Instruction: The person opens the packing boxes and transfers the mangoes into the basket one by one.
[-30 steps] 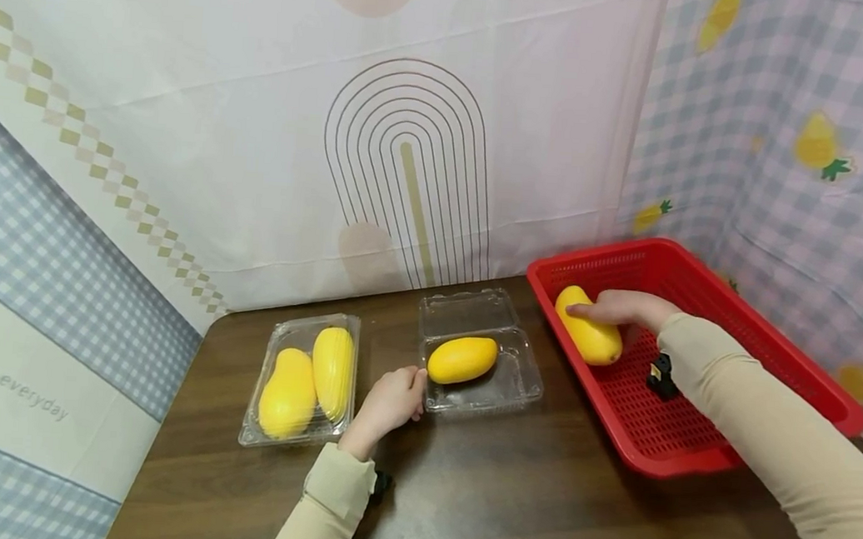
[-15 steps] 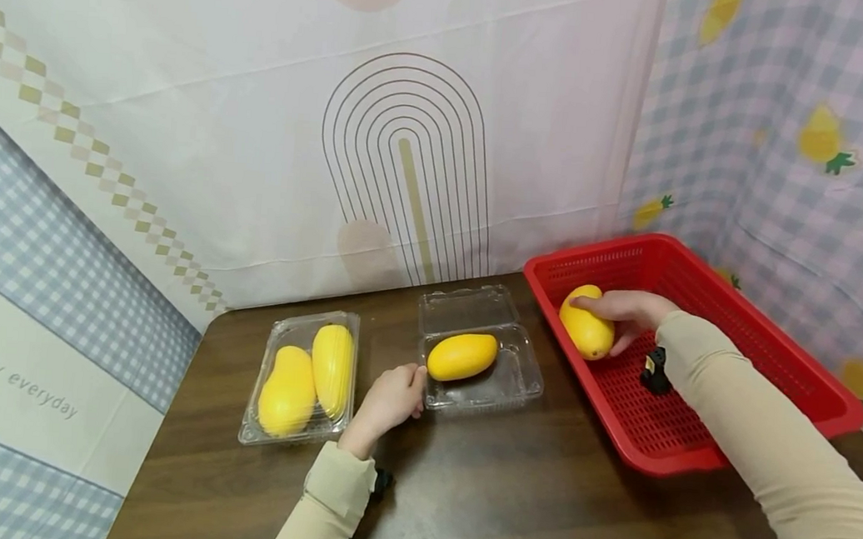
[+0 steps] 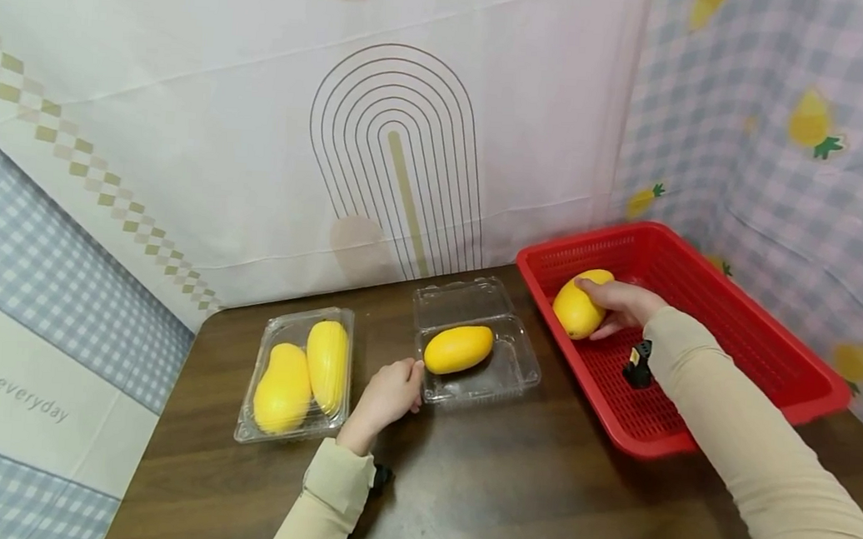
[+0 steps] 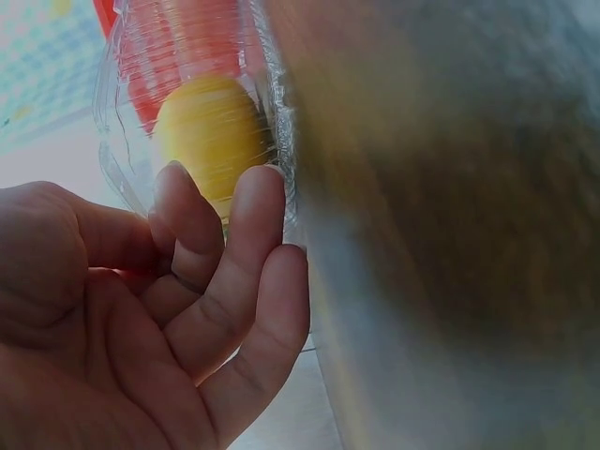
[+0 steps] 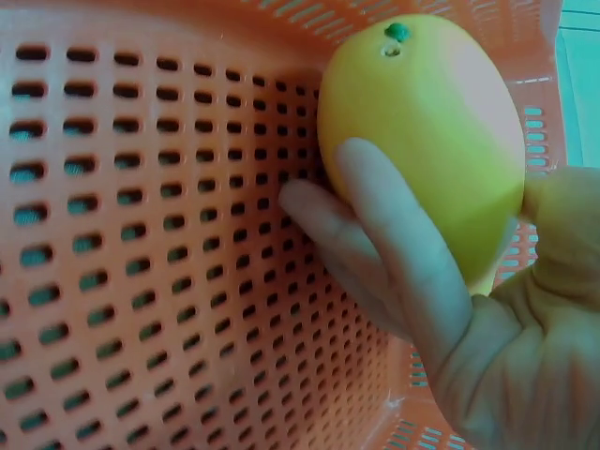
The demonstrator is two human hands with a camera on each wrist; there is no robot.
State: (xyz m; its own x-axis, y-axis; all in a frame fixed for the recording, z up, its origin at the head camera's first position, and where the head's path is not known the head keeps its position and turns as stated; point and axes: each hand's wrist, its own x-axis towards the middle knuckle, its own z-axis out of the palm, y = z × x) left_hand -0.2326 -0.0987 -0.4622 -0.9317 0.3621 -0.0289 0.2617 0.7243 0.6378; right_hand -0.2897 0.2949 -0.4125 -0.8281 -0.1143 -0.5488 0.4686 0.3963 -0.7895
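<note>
My right hand [image 3: 620, 304] grips a yellow mango [image 3: 579, 307] inside the red basket [image 3: 633, 444], near its left wall. In the right wrist view the fingers curl round the mango [image 5: 422, 122], whose small green stem end shows. My left hand [image 3: 391, 392] is at the left edge of an open clear plastic box [image 3: 502, 385], and its thumb and forefinger pinch the rim. Another mango [image 3: 458, 349] lies in that box. Seen from the left wrist, the hand [image 4: 187, 300] has its fingers bent beside the box wall, with the mango [image 4: 211, 131] behind.
To the left, a second clear plastic box [image 3: 254, 437] holds two yellow fruits [image 3: 284, 389], seen through the plastic. The dark wooden table [image 3: 506, 492] meets a patterned cloth wall [image 3: 258, 165] at the back. The open box's lid [image 3: 463, 301] lies back towards that wall.
The mango in my right hand has turned within the basket, its far end swinging from left to right. The left hand keeps its place at the box. The head view has shifted slightly.
</note>
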